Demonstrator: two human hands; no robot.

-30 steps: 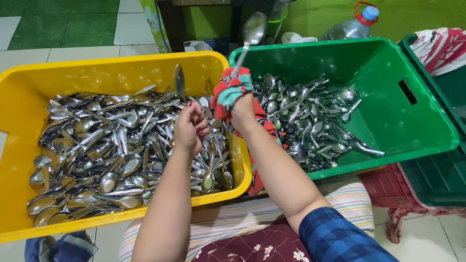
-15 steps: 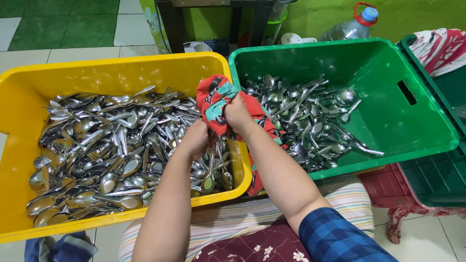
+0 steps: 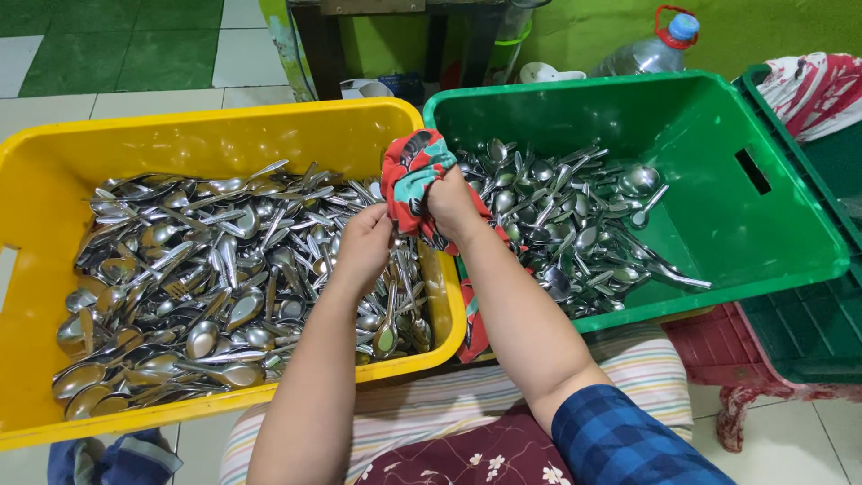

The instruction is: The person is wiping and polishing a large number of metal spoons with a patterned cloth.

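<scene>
Cloth (image 3: pixel 411 175) sits over the yellow bin (image 3: pixel 224 135) rim, by the green bin. Right hand (image 3: pixel 452 199) fingers clamped on it; left hand (image 3: pixel 364 244) fingers pinch its lower edge, touching.

spoon (image 3: pixel 415 144): no longer upright in left hand (image 3: pixel 364 244), now wrapped in cloth (image 3: pixel 409 180), tip showing
left hand: now at cloth's lower edge
right hand (image 3: pixel 452 202): gripping cloth lower than before

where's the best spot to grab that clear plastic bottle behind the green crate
Probably by the red loop handle at the blue cap of the plastic bottle, coming from above. It stands behind the back wall of the green crate, so only its shoulder, cap and handle show; the body below is hidden.
</scene>
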